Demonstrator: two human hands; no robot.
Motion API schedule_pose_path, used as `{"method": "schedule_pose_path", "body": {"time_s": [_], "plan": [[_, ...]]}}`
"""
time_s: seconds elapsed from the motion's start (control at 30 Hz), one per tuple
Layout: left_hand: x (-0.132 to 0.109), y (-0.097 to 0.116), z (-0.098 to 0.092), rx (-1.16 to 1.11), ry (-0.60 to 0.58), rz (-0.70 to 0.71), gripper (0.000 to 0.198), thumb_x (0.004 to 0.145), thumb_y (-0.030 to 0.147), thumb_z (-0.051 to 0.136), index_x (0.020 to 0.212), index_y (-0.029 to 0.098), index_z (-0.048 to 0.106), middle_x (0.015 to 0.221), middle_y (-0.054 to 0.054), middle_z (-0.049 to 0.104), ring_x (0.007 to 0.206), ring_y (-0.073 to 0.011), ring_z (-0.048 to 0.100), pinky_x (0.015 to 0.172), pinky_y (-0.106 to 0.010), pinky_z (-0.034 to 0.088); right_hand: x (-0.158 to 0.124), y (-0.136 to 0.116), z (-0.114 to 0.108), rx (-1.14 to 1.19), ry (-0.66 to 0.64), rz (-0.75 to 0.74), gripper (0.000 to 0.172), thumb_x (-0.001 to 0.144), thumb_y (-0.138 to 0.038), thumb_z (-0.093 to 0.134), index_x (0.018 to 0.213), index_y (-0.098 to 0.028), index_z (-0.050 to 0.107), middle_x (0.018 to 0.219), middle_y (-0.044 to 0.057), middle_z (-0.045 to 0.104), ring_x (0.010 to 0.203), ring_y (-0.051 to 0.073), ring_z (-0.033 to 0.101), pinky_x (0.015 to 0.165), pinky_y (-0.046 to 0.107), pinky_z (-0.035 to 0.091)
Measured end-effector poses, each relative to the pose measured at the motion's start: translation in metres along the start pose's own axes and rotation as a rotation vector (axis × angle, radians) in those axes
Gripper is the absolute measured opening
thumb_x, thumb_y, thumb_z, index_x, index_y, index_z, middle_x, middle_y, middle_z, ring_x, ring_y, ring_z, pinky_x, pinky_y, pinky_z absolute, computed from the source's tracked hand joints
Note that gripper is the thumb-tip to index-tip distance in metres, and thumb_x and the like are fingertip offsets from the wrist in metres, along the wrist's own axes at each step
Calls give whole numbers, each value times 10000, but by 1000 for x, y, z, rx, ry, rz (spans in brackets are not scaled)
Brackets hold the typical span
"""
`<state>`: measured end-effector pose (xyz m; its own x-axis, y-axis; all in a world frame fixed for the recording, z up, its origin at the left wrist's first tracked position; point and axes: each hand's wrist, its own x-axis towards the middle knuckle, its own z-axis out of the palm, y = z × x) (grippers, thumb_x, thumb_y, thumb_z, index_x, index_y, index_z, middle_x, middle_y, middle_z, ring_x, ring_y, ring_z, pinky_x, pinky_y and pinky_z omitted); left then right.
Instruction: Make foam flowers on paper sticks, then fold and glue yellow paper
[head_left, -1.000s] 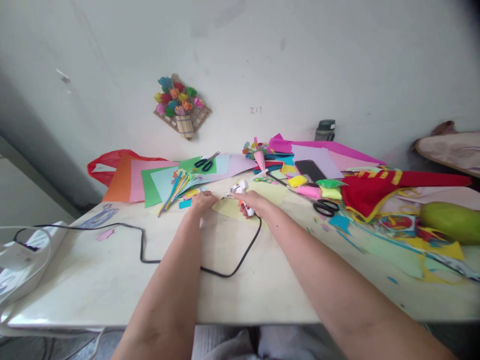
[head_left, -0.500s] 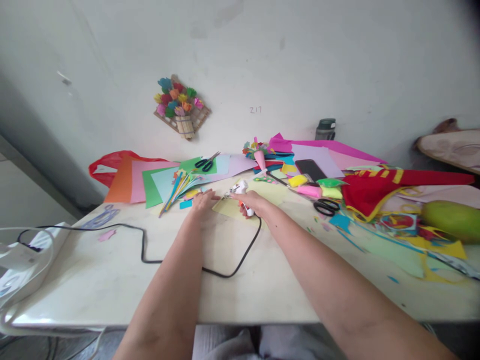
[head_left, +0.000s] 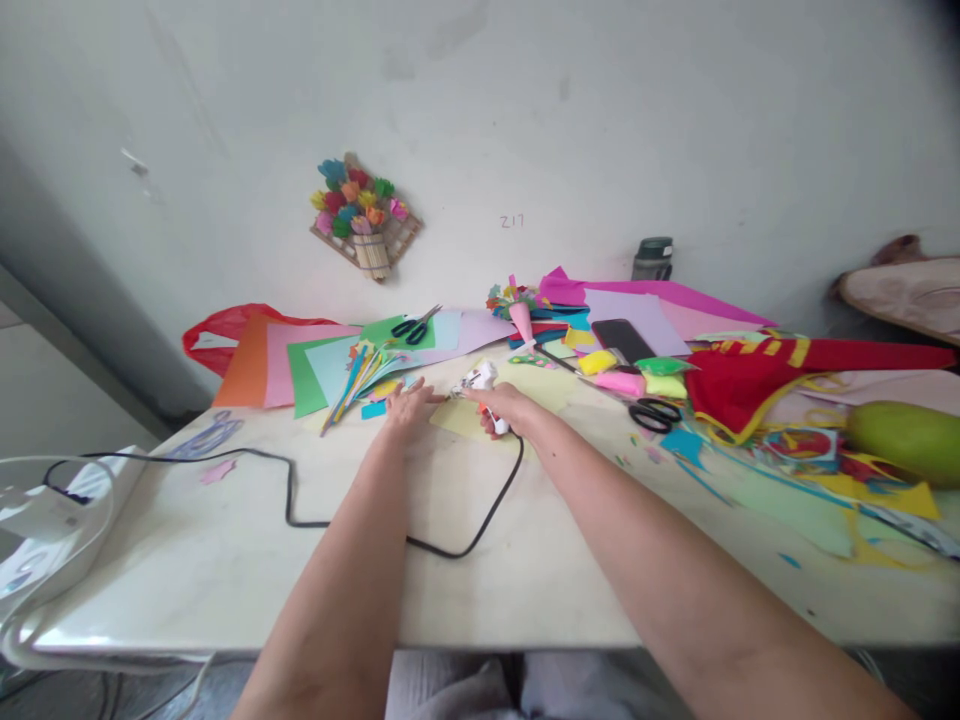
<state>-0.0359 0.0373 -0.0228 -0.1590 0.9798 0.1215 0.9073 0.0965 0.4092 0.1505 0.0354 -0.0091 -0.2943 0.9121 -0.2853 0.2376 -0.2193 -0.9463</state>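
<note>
My right hand (head_left: 504, 405) is wrapped round the handle of a white and orange glue gun (head_left: 480, 377). A black cord (head_left: 501, 495) runs from the gun's lower end across the table. The gun's nozzle points left, toward my left hand (head_left: 409, 405), which lies low with its fingers stretched out and apart. Beneath and beside the gun is a pale yellow sheet (head_left: 454, 425). Just left of my left hand are small blue paper (head_left: 373, 410) and a bundle of coloured paper strips (head_left: 352, 385). Whether my left fingertips touch anything small cannot be made out.
Coloured sheets (head_left: 281, 370) and scissors (head_left: 415, 327) lie at the back left. To the right are more black-handled scissors (head_left: 654, 415), a phone (head_left: 622, 340), clay packs (head_left: 621, 384) and a red cloth (head_left: 735, 385). A power strip (head_left: 71, 540) is at the left edge.
My view has shifted very slightly. The fingers of my left hand look a little more spread; my right hand keeps the glue gun in nearly the same spot.
</note>
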Motion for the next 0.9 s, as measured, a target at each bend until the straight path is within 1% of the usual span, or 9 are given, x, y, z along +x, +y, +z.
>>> {"method": "schedule_pose_path", "body": {"time_s": [0.13,0.3,0.37,0.47,0.63,0.7,0.83,0.9], "plan": [[-8,5,-1,0,-34,-49,463,853,414,225,1019,306,643,1413,64,270,1314,-301,116,1029,-523,78,0,0,0,26,26,3,311,721,-418,598,674,-137,474,360,-22,455,319,108,458,334,230,435],[-13,9,-1,137,-52,-50,455,861,418,201,1104,360,581,1427,94,225,1320,-284,86,1032,-517,74,-2,-1,1,51,66,6,312,717,-414,604,677,-133,476,349,-31,438,313,112,452,328,231,427],[-14,8,0,207,-52,-14,447,862,427,202,1112,377,570,1430,90,218,1321,-287,69,1027,-526,74,-2,0,1,67,74,0,297,728,-403,592,680,-133,475,351,-31,439,312,108,449,329,229,428],[-15,4,0,301,-41,89,438,863,441,208,1102,392,572,1436,79,208,1322,-299,29,1016,-546,55,0,2,0,108,87,1,271,747,-379,569,683,-133,475,359,-27,447,322,108,457,331,230,434],[-14,-3,-1,416,-46,213,421,865,438,227,1148,393,535,1443,77,188,1322,-289,-38,1025,-522,6,1,3,-1,160,107,8,275,743,-379,573,673,-130,480,373,-26,449,321,101,454,335,232,440],[-15,-4,-2,426,-47,237,431,865,453,214,1155,395,527,1443,84,182,1322,-280,-43,1031,-511,-3,2,3,0,169,117,13,280,741,-383,575,673,-129,482,378,-24,451,322,102,457,332,232,438],[-20,-4,-3,395,-48,241,486,869,483,138,1184,400,499,1446,90,162,1324,-264,-39,1041,-491,-6,3,4,-1,176,119,18,279,743,-379,570,666,-126,482,389,-14,466,323,109,463,325,241,440],[-24,-5,-3,401,-48,273,485,870,485,133,1206,404,473,1449,88,148,1321,-262,-61,1039,-493,-26,4,4,-1,180,112,11,281,744,-379,569,664,-125,482,391,-12,468,321,109,463,325,244,441]]}}
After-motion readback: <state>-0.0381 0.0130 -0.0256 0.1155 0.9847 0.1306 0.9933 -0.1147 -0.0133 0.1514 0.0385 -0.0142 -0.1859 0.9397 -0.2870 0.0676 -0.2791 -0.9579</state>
